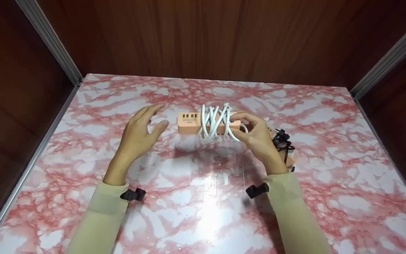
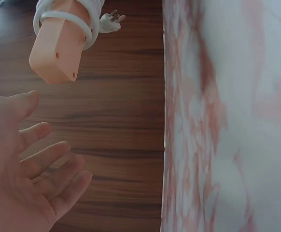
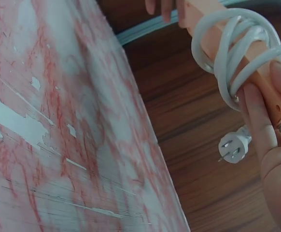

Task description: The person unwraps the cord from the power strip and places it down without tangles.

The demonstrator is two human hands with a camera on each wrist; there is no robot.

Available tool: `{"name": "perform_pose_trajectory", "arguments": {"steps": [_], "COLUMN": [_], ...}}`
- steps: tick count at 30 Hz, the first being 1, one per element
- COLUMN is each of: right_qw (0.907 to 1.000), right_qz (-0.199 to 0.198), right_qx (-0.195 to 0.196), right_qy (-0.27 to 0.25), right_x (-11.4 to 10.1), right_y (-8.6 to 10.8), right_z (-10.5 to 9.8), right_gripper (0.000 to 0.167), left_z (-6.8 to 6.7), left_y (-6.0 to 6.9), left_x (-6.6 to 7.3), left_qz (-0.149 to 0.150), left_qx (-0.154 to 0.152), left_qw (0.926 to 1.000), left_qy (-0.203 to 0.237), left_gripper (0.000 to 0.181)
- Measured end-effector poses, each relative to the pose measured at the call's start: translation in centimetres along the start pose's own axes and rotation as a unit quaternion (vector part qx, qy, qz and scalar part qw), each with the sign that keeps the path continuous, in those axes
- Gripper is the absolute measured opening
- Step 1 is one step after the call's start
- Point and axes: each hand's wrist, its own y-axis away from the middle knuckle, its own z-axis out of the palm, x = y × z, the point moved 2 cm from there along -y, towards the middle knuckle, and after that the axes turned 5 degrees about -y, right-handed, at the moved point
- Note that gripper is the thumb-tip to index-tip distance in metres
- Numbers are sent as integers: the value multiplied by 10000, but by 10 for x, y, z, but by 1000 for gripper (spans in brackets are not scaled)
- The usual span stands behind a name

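Head view: Orange power strip (image 1: 189,128) is held up over the worktop (image 1: 167,218), its middle wound with white cord (image 1: 213,124). Right hand (image 1: 257,137): fingers pinch the strip's right end. Left hand (image 1: 137,134): fingers loosely parted, nothing in them, near the strip's left end but not touching. Risk: with support at one end only, the strip could pivot in the pinch and its left end dip. At right, a black cable (image 1: 282,139) lies on a second orange block (image 1: 290,159), partly hidden by the right arm; the strip, if lowered there, could snag it.

Left wrist view: Strip's free end shows a gap to the left hand; fingers half relaxed, empty. White plug (image 2: 112,22) juts past the loops, prongs outward; a careless reach could knock it.

Right wrist view: Fingers lie along the strip, tight against the loops; plug hangs free. No tie made out on the winding. Likely failure: a swinging plug, or fingers shifting under the outer turn, slackens the coil.
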Motion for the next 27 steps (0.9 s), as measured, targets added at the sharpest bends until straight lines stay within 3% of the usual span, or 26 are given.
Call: {"name": "perform_pose_trajectory", "arguments": {"steps": [5,8,16,22,27], "right_qw": [9998,9995,9984,9987,9982], "right_qz": [-159,-233,-408,-330,-372], "right_qx": [-138,-206,-403,-374,-473], "right_qy": [37,52,-19,50,-6], "right_x": [-3,-3,-2,-3,-5], "right_y": [3,4,5,6,6], "right_z": [-1,-4,-8,-12,-12], "right_gripper": [29,28,30,31,31], "left_z": [0,2,5,10,20], "left_y": [-6,-15,-54,-84,-100], "left_x": [5,10,27,42,52], "left_qz": [130,227,563,948,1227], "left_qx": [-9,-190,-1084,-1615,-1987], "left_qw": [9993,9988,9922,9821,9723], "left_qy": [347,398,250,180,91], "left_gripper": [49,45,41,36,33]}}
